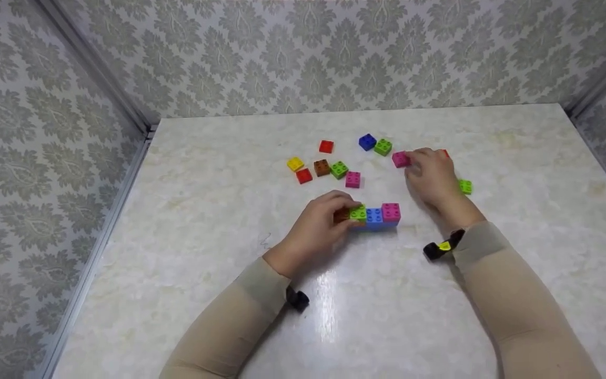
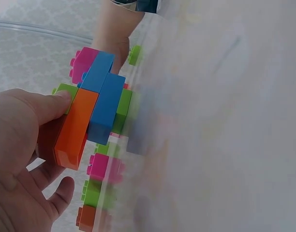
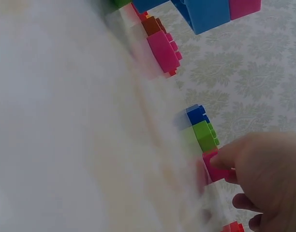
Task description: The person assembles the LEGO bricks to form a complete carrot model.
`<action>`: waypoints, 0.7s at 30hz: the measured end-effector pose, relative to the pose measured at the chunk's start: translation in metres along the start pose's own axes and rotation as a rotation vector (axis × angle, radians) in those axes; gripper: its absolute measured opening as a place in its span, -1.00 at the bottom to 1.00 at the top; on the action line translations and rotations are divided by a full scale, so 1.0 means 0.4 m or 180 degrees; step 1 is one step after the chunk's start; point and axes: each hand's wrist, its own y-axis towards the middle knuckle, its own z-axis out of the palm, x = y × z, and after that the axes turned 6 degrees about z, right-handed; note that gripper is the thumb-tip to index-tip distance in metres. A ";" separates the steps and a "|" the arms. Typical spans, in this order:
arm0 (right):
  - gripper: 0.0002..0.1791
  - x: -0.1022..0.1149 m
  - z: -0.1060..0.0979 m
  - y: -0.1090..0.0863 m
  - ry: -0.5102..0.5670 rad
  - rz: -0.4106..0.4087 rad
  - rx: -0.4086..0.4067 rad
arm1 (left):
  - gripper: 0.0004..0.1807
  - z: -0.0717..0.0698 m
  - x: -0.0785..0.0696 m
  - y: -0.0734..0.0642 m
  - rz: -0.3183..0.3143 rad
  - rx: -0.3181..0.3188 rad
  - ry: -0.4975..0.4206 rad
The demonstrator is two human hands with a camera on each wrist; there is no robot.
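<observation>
My left hand [image 1: 311,223] grips the left end of a joined row of toy building bricks [image 1: 374,217], with green, blue and pink bricks on top. In the left wrist view, orange and blue bricks [image 2: 106,108] show on its underside, with a green one beyond. The thumb lies against the green top brick [image 2: 66,90]; the row appears raised off the table. Farther right, my right hand [image 1: 432,176] pinches a loose pink brick [image 1: 399,159] at the table. The right wrist view shows the thumb on this pink brick [image 3: 212,168]; the other fingertips are partly hidden behind it.
Loose bricks lie behind the row: a brown one [image 1: 322,167], a yellow one [image 1: 295,163], a second pink one [image 1: 353,179] and several others. Dark blue [image 1: 367,141] and green [image 1: 383,147] bricks stand left of my right hand. Another green brick [image 1: 465,186] is beside that wrist.
</observation>
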 end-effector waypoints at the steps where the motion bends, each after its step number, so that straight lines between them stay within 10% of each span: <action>1: -0.44 -0.001 0.000 0.000 -0.0015 -0.0048 -0.0082 | -0.59 -0.001 0.000 0.001 0.0012 -0.0008 -0.0002; 12: -0.59 0.002 -0.004 -0.017 0.0414 0.0092 -0.0101 | -0.59 -0.002 -0.001 0.001 0.0011 0.0002 0.0024; 21: -0.41 0.033 -0.019 -0.028 0.1347 0.0203 0.0682 | -0.55 -0.002 -0.006 0.000 -0.0127 0.0039 0.0048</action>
